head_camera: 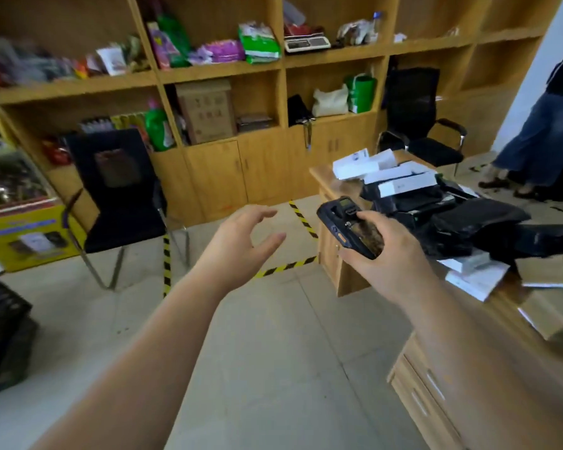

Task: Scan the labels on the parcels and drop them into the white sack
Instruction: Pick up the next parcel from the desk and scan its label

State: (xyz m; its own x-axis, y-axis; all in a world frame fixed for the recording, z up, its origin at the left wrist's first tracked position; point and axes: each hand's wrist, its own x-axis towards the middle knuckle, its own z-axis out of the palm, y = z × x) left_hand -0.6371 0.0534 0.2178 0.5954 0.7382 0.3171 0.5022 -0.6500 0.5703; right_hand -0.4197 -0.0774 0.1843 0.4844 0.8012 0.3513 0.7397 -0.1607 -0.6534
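Observation:
My right hand (382, 251) grips a black handheld scanner (345, 222), held in the air just left of the wooden desk (345, 274). My left hand (241, 232) hovers over the floor with its fingers relaxed and spread, holding nothing. Parcels lie heaped on the desk: black plastic mailer bags (468, 219) in the middle, white boxes (384, 173) at the far end, more white boxes (472, 274) and brown cartons (546, 297) at the near end. No white sack shows in this view.
A wooden shelf wall (221, 76) filled with goods runs along the back. One black chair (117, 196) stands at the left, another black chair (416, 125) beyond the desk. Yellow-black tape (286, 266) marks the floor. A yellow box (23, 235) sits at left. A person in a denim skirt (540, 134) stands at far right.

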